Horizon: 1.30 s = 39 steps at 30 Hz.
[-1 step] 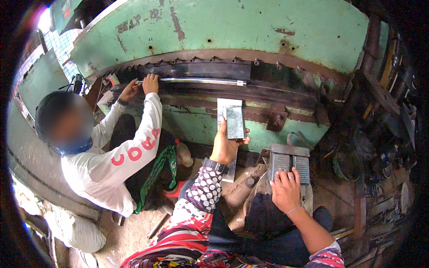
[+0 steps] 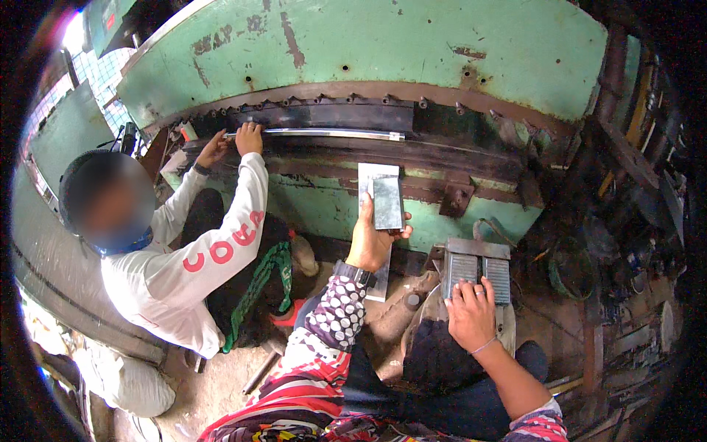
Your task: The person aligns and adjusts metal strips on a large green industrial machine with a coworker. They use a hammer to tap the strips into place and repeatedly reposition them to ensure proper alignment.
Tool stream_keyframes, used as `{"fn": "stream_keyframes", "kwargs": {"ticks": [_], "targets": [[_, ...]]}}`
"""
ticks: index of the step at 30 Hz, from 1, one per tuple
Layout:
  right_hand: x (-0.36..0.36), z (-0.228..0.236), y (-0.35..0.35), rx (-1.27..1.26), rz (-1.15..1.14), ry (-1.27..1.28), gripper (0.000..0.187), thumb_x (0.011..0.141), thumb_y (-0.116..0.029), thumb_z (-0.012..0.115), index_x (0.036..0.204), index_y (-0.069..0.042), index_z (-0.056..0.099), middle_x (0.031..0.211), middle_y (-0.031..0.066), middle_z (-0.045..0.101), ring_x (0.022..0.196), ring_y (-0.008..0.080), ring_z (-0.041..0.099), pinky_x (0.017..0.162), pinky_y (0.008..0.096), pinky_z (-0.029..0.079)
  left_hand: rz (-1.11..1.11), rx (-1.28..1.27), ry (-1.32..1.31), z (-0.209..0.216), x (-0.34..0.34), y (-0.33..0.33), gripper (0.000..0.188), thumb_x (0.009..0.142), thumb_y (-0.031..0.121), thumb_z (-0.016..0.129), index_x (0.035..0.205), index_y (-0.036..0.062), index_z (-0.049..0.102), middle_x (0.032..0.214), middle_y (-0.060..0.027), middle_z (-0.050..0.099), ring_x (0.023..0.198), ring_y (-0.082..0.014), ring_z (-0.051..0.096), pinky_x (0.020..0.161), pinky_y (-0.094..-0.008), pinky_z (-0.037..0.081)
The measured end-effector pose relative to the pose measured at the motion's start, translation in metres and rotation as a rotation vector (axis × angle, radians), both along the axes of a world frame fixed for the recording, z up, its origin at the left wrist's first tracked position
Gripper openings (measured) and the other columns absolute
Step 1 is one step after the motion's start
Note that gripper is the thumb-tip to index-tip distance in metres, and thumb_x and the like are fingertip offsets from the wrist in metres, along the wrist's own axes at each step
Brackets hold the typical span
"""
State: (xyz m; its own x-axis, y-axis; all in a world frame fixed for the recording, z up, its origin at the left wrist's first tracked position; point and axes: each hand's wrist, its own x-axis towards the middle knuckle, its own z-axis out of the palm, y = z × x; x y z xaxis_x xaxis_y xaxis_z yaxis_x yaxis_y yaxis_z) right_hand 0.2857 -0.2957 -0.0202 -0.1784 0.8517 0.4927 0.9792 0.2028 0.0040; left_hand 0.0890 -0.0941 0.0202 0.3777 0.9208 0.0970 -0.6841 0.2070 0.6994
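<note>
My left hand [image 2: 374, 243] is closed around a flat grey rectangular metal piece [image 2: 387, 202], held upright in front of the green machine, thumb along its left edge. A paler metal strip [image 2: 366, 174] shows behind that piece; whether the two are joined I cannot tell. Lower right, my right hand [image 2: 473, 318] rests its fingertips on a pair of ribbed grey pedals [image 2: 462, 268], fingers apart and holding nothing. On the left, a person in a white long-sleeved shirt [image 2: 213, 258] has both hands on a long shiny metal strip [image 2: 331, 134] lying along the machine's dark bed.
The large green press-like machine [image 2: 412, 44] spans the far side, with a row of bolts along its lower edge. A white sack [image 2: 125, 379] lies at lower left. Dark metal scraps and bars [image 2: 626, 353] crowd the right. A metal bar [image 2: 261, 372] lies on the floor.
</note>
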Motion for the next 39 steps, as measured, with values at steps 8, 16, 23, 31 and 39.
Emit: {"fn": "stream_keyframes", "kwargs": {"ticks": [8, 16, 23, 31, 39], "targets": [[-0.005, -0.008, 0.008, 0.068, -0.004, 0.020, 0.034, 0.091, -0.021, 0.066, 0.110, 0.006, 0.070, 0.117, 0.0179, 0.064, 0.113, 0.0353, 0.057, 0.116, 0.0560, 0.032, -0.053, 0.026, -0.037, 0.000, -0.002, 0.011, 0.064, 0.106, 0.062, 0.038, 0.142, 0.0107, 0.050, 0.121, -0.0144, 0.062, 0.105, -0.0314, 0.062, 0.079, -0.0501, 0.053], [-0.006, -0.012, 0.010, 0.087, -0.005, 0.035, 0.033, 0.088, -0.019, 0.068, 0.109, 0.007, 0.070, 0.116, 0.0174, 0.063, 0.110, 0.0349, 0.058, 0.117, 0.0567, 0.031, -0.009, 0.034, -0.077, -0.015, -0.005, 0.016, 0.066, 0.104, 0.063, 0.045, 0.140, 0.0080, 0.050, 0.115, -0.0132, 0.063, 0.096, -0.0298, 0.066, 0.069, -0.0433, 0.059], [-0.001, -0.001, 0.012, 0.064, 0.012, 0.062, 0.031, 0.088, -0.021, 0.071, 0.103, 0.005, 0.071, 0.110, 0.0151, 0.065, 0.106, 0.0342, 0.060, 0.116, 0.0564, 0.031, 0.019, 0.035, -0.009, -0.011, -0.004, 0.012, 0.067, 0.106, 0.063, 0.038, 0.138, 0.0053, 0.052, 0.116, -0.0140, 0.064, 0.096, -0.0296, 0.067, 0.071, -0.0420, 0.059], [-0.003, 0.057, 0.043, -0.108, 0.051, 0.706, 0.051, 0.095, -0.026, 0.071, 0.137, 0.000, 0.061, 0.135, 0.0182, 0.063, 0.127, 0.0303, 0.058, 0.113, 0.0447, 0.040, 0.120, 0.369, 0.370, -0.011, 0.000, 0.013, 0.065, 0.108, 0.055, 0.042, 0.142, 0.0004, 0.051, 0.124, -0.0102, 0.063, 0.106, -0.0180, 0.063, 0.085, -0.0342, 0.054], [-0.033, 0.126, 0.129, -0.404, 0.449, 1.383, 0.089, 0.091, -0.027, 0.079, 0.158, 0.005, 0.029, 0.145, 0.0200, 0.054, 0.130, 0.0255, 0.056, 0.109, 0.0377, 0.046, 0.445, 0.956, 0.693, 0.031, 0.008, -0.018, 0.067, 0.103, 0.034, 0.055, 0.156, -0.0020, 0.032, 0.137, -0.0272, 0.052, 0.130, -0.0411, 0.054, 0.109, -0.0425, 0.042]]}}
